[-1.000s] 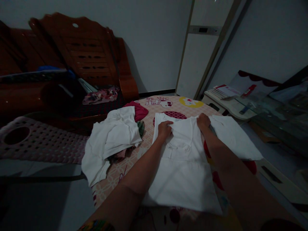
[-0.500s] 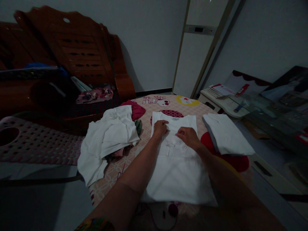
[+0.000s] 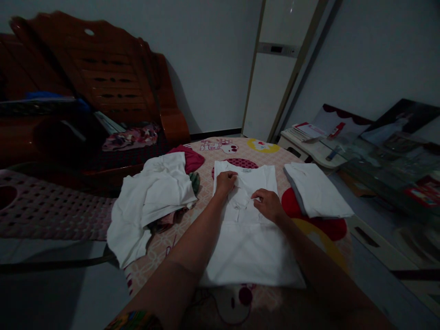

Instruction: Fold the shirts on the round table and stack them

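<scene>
A white shirt (image 3: 254, 256) lies spread in front of me on a round table, its neckline and label at the far end and its sides tucked in. My left hand (image 3: 226, 182) is at the upper left of the shirt, fingers closed in a pinch on its fabric. Lower and to the right, my right hand (image 3: 268, 204) pinches a bit of the same cloth near the middle. Between the two hands the fabric is bunched in small folds.
A patterned cloth (image 3: 202, 158) covers the table. To the left is a loose heap of white clothes (image 3: 154, 192), with a dark red garment (image 3: 193, 158) behind. Folded white clothes (image 3: 318, 190) lie at right. Beyond stand a wooden chair (image 3: 110, 78) and a glass table (image 3: 374, 160).
My right hand has moved slightly down and the cloth between my hands has shifted. The whole view has swung a little to the right.
</scene>
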### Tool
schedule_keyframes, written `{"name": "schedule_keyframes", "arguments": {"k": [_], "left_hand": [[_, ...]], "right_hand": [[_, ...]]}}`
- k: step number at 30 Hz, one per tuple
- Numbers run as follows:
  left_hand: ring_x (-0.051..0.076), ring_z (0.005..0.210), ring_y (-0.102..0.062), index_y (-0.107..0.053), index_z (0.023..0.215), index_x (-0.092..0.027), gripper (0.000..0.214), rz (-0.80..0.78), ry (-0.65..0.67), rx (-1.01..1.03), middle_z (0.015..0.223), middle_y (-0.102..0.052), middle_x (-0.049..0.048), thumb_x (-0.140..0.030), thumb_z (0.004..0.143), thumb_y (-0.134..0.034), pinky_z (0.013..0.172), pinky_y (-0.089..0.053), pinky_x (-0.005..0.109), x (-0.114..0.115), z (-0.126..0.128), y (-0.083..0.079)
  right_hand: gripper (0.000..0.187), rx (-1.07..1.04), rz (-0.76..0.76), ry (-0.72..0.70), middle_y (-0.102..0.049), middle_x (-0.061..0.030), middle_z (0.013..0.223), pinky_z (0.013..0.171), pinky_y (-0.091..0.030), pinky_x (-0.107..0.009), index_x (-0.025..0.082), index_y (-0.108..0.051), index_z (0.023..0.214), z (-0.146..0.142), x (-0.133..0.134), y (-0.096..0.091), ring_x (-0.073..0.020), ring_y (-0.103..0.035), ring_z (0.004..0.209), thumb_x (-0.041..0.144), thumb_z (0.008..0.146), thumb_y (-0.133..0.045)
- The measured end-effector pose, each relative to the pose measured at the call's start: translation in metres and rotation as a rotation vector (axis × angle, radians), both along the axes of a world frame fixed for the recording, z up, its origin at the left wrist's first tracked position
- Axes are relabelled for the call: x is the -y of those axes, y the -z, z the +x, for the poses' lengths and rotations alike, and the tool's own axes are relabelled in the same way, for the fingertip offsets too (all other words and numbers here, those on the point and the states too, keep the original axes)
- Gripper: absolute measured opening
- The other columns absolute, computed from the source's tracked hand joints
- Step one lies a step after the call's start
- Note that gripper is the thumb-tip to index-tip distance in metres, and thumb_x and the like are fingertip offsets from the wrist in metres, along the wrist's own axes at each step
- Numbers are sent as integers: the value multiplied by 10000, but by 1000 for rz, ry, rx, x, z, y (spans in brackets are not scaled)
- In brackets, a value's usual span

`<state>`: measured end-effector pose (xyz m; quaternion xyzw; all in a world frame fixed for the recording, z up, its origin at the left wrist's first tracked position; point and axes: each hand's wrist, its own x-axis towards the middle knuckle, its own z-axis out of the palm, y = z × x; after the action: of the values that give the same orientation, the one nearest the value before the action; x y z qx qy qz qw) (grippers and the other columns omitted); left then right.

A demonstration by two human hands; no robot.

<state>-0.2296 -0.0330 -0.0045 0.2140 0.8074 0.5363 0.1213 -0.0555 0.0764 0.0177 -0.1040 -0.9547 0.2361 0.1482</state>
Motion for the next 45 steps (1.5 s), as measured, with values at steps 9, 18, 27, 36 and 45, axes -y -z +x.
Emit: {"name": "schedule_keyframes", "arguments": {"k": [9, 18, 27, 36, 45], "left_hand": [[183, 858, -675, -768, 933, -168, 246, -248, 15, -215, 895, -752, 64, -97, 777, -593, 824, -485, 273, 1, -5, 0], [229, 1134, -613, -729, 1087, -197, 367, -451, 81, -400, 1180, -680, 103, -58, 806, -539, 955, -467, 311, 8, 4, -5], [216, 1072, -666, -755, 1050, -162, 251, -417, 254, -313, 1136, -740, 97, -207, 846, -615, 940, -482, 279, 12, -28, -31], [170, 743, -675, -779, 891, -164, 202, -342, 290, -288, 760, -752, 35, -179, 763, -622, 751, -493, 240, 46, -15, -46], [122, 554, -563, -703, 616, -209, 82, -470, 719, -239, 578, -666, -17, -160, 668, -663, 566, -354, 212, 76, 33, -47]], "right_hand": [[126, 16, -163, -109, -703, -35, 806, 664, -453, -243, 185, -719, 788, 9, 7, 6, -144, -618, 698, 177, 814, -596], [140, 103, -257, -184, -736, -53, 857, 714, -508, -255, 176, -727, 819, 7, 8, 8, -164, -675, 768, 183, 830, -587], [163, -119, -264, -60, -734, -49, 812, 671, -503, -268, 209, -717, 827, 46, 9, -8, -174, -671, 722, 281, 851, -573], [173, -78, -275, 40, -746, -53, 805, 681, -534, -286, 210, -716, 828, 69, 0, -9, -200, -704, 747, 314, 849, -579], [196, -18, 128, -122, -719, -110, 937, 814, -538, -388, 178, -706, 977, 84, 2, 17, -260, -680, 890, 243, 792, -709]]}}
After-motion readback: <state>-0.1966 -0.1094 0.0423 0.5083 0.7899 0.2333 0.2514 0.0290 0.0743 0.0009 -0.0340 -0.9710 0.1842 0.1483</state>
